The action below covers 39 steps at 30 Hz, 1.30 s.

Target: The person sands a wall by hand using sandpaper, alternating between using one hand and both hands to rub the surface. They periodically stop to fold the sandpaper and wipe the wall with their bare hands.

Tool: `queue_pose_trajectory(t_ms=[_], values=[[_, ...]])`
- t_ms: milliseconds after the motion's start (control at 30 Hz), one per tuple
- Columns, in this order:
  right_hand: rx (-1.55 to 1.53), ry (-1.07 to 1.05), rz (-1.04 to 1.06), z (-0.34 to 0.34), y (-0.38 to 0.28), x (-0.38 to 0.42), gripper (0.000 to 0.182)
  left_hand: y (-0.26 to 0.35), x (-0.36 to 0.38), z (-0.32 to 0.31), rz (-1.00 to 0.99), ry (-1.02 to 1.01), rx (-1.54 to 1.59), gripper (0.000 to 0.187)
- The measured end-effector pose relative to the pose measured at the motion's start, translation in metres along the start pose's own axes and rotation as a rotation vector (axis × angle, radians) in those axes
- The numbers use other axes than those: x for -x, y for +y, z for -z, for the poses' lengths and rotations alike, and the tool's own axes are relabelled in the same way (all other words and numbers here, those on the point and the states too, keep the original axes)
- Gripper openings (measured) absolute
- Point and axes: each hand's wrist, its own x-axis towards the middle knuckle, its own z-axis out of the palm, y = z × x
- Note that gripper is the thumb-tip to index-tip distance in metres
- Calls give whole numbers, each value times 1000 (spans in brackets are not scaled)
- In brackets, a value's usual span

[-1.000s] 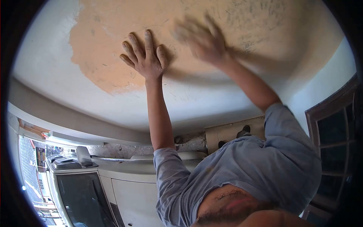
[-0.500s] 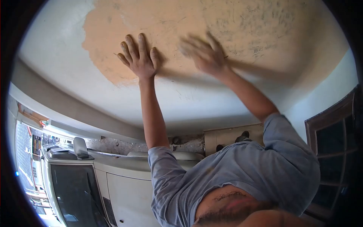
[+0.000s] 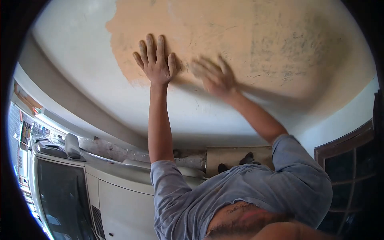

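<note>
My left hand (image 3: 156, 64) lies flat on the wall, fingers spread over a tan patch (image 3: 208, 20) of coating. Dust or residue marks its fingertips. To its right is my right hand (image 3: 216, 78), at the lower part of the same patch. Motion blurs its fingers, but they look stretched out, with the thumb apart. No object shows in either hand, though what lies under the right palm is hidden. Dark smudges and scratches cover the patch, mostly right of my hands. Around it the wall (image 3: 72, 48) is pale.
Behind and below me at the left stands a pale vehicle (image 3: 124, 202) with a dark window and a side mirror (image 3: 72, 145). A dark-framed paned window or door (image 3: 342, 168) is at the right. My feet (image 3: 240, 160) are on a beige surface (image 3: 264, 154) close to the wall.
The view has shifted, so the patch sits further right and the vehicle further left. My left hand stays flat on the wall. My right hand is still blurred, slightly lower in view.
</note>
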Motion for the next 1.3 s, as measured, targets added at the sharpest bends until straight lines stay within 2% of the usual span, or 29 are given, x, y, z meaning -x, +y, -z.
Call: queue_pose_trajectory(t_ms=[67, 100, 167, 200, 233, 267, 333, 400, 500, 567, 600, 633, 700, 767, 867, 900, 933, 967, 1067, 1100, 1133, 1200, 1267, 1300], values=[[149, 132, 17, 17, 20, -80, 30, -2, 0, 0, -18, 7, 17, 53], [65, -107, -190, 35, 26, -127, 33, -1, 0, -1, -10, 21, 39, 52], [-14, -355, -402, 39, 34, -175, 36, -4, 3, -4, 20, 39, 69, 53], [84, 30, -248, 33, 36, -185, 31, -6, 4, -6, 43, 71, 89, 53], [176, 416, -85, 29, 34, -189, 29, -7, 6, -6, 50, 79, 63, 51], [173, 415, -81, 25, 28, -175, 29, -8, 6, -8, 54, 81, 60, 51], [157, 139, -146, 11, -3, -107, 32, -10, 8, -6, 72, 94, 63, 48], [23, 27, -150, -14, -32, -25, 31, -11, 9, -3, 84, 103, 59, 46], [-7, -17, -43, -21, -26, -1, 33, -15, 10, -4, 73, 50, 76, 43], [119, 14, 133, -5, 5, -55, 36, -12, 11, -4, 68, 50, 93, 44], [193, 38, 123, 0, 22, -93, 40, -15, 11, -3, 63, 54, 98, 44], [256, 45, 48, 11, 33, -132, 26, -17, 13, -2, 62, 43, 92, 44], [283, 363, 24, 37, 49, -227, 29, -17, 12, -3, 20, 59, 57, 47], [264, 312, 43, 25, 39, -201, 26, -19, 13, -3, 42, 60, 56, 47], [253, 217, 91, 0, 16, -117, 20, -16, 10, -5, 92, 132, 114, 48], [159, 118, 60, -13, -1, -68, 31, -18, 12, -5, 97, 114, 99, 48], [79, -73, 15, -24, -15, -17, 34, -18, 13, -5, 105, 95, 81, 48], [129, -41, 23, -31, -25, 10, 36, -17, 13, -3, 96, 59, 68, 49], [49, -65, 173, -11, 2, -36, 36, -18, 14, -3, 93, 42, 64, 49], [176, 32, 227, -2, 19, -68, 37, -17, 16, -3, 96, 35, 70, 49], [263, 80, 185, 9, 34, -104, 39, -17, 15, -4, 109, 39, 60, 49], [275, 266, 50, 35, 54, -180, 29, -14, 16, -6, 125, 36, 56, 49], [222, 263, 6, 37, 50, -180, 29, -12, 16, -10, 154, 118, 68, 47], [222, 165, -12, 28, 50, -152, 29, -12, 16, -10, 163, 114, 76, 46]])
